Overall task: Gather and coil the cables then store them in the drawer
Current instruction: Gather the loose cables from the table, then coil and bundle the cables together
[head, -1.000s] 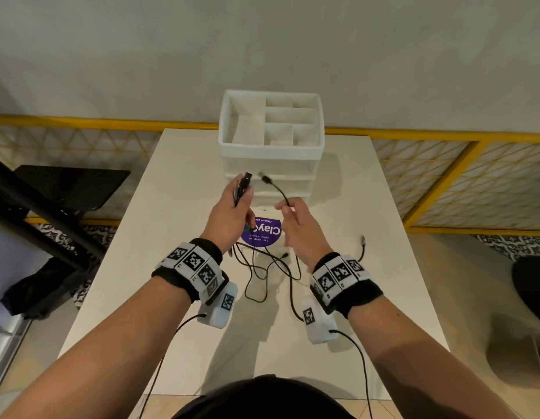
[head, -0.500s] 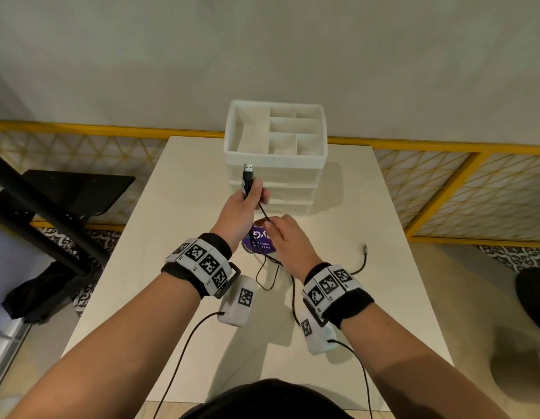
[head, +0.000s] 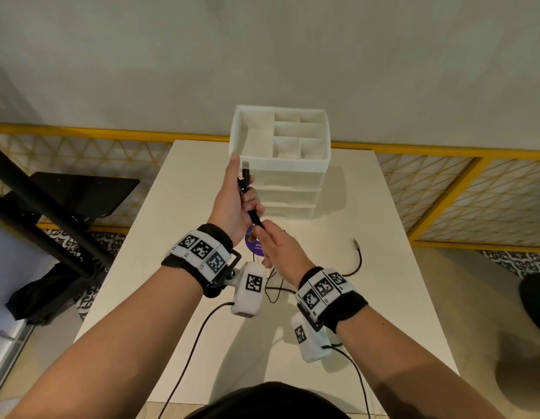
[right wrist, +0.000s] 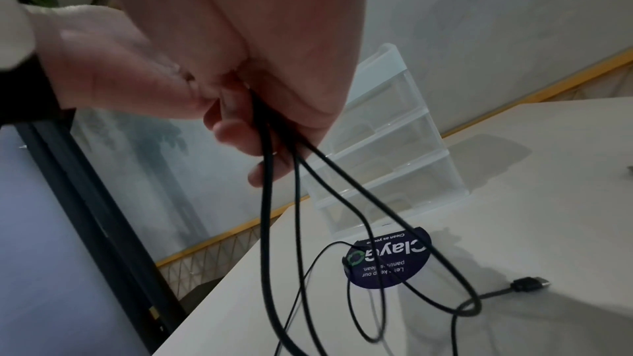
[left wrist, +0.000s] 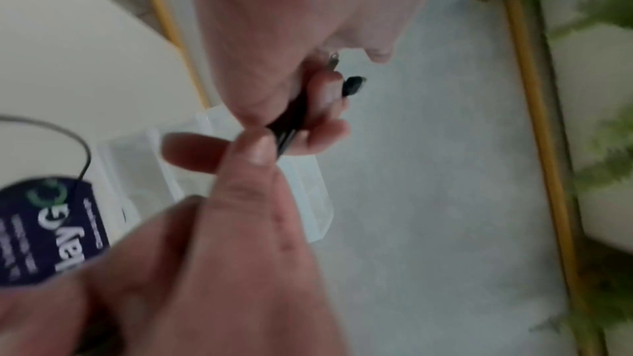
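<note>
The left hand point(head: 232, 204) is raised above the white counter point(head: 178, 237), and its grip is curled round the top ends of the thin black rubbery cables point(head: 247, 189). A silver plug end pokes out of the fist toward 12 o'clock. The cables hang in a long, nearly straight line from that fist down toward 6 o'clock, so their long way runs up and down. The right hand point(head: 274, 246) sits just below the left one, at about 5 o'clock from it, and its grip pinches the same strands just under the left fist. In the right wrist view the strands drop from the fingers point(right wrist: 240, 131) into loose loops point(right wrist: 377, 294) on the counter, over a round dark blue sticker point(right wrist: 387, 264). One more plug end point(head: 357, 244) lies on the counter at 3 o'clock from the right hand. The white plastic drawer box point(head: 292, 189) stands just behind the hands at 12 o'clock, and its drawers look shut. I think the right hand, being lower, is the one to pull up the next loop.
</note>
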### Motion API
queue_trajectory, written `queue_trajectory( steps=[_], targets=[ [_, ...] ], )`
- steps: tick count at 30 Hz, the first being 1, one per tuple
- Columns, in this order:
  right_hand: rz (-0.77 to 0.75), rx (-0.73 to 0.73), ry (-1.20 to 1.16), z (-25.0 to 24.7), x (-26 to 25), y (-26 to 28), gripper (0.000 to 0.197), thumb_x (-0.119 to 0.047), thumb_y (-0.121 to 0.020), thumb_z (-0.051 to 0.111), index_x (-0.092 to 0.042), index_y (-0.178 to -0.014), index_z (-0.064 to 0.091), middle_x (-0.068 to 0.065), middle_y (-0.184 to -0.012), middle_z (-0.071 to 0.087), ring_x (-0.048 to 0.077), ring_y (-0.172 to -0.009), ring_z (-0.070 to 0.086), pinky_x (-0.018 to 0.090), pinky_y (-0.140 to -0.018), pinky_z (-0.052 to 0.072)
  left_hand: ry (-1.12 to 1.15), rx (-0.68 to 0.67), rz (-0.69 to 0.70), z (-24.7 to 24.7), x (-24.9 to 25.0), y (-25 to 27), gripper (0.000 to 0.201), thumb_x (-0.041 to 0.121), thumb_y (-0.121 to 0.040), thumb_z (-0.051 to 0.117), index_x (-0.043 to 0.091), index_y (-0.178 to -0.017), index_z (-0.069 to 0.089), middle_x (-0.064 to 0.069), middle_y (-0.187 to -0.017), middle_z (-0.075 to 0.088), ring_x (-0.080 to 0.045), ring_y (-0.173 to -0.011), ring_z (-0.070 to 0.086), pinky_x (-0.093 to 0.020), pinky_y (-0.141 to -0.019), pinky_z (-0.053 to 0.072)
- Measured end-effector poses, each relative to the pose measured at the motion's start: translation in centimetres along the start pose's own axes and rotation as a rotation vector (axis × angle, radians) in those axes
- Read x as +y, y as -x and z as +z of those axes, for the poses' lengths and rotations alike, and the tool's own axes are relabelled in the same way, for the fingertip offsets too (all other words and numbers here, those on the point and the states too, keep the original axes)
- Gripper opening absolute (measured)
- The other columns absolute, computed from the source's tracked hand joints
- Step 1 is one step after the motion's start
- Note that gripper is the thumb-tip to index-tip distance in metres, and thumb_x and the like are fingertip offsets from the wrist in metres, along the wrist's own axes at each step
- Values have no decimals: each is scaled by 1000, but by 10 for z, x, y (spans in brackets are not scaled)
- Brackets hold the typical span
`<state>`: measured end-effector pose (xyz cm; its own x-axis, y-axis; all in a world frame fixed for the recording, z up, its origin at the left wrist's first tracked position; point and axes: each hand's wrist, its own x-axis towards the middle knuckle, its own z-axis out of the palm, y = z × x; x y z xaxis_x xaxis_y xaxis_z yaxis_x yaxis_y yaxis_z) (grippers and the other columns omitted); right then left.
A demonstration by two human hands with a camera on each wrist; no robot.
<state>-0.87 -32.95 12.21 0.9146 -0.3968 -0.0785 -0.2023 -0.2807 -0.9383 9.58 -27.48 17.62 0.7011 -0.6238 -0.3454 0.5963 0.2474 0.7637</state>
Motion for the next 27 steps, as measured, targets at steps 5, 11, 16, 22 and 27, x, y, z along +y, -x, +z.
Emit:
queue_trajectory(
  steps=[5,11,16,22,27],
  targets=[
    [-41,34,108,0,4,-1,31,-39,-98,40,-32,-68,46,-7,-67,50,6,-59,45,21,-60,35,-12,71,-44,-1,5,0,45,61,-78,60,19,-68,47,7,-53,24,-10,-48,19,-21,-53,31],
    [13,112,150,-7,4,-3,49,-52,-95,38,-14,-64,42,-5,-58,40,12,-55,37,22,-58,33,24,163,19,-1,15,-7,34,44,-90,49,16,-70,48,6,-47,27,-12,-45,24,-24,-52,34],
    [109,133,-22,-17,18,1,44,-50,-96,38,-19,-66,46,-10,-58,42,9,-55,38,24,-60,34,79,233,114,-11,31,-9,42,55,-88,50,17,-73,48,6,-50,28,-11,-42,27,-21,-49,34],
    [-7,171,3,-45,4,1,32,-31,-101,34,-13,-79,51,-11,-67,43,2,-62,40,20,-64,32,-44,308,105,-32,26,-10,27,35,-94,49,17,-75,49,3,-56,42,-11,-48,41,-28,-62,50],
    [-87,148,47,-65,-20,-8,32,-33,-99,40,-15,-75,52,-14,-60,40,0,-55,37,17,-60,31,-421,410,83,-49,13,-14,19,24,-90,54,9,-101,59,-5,-91,59,-17,-78,56,-33,-77,50]
  ],
)
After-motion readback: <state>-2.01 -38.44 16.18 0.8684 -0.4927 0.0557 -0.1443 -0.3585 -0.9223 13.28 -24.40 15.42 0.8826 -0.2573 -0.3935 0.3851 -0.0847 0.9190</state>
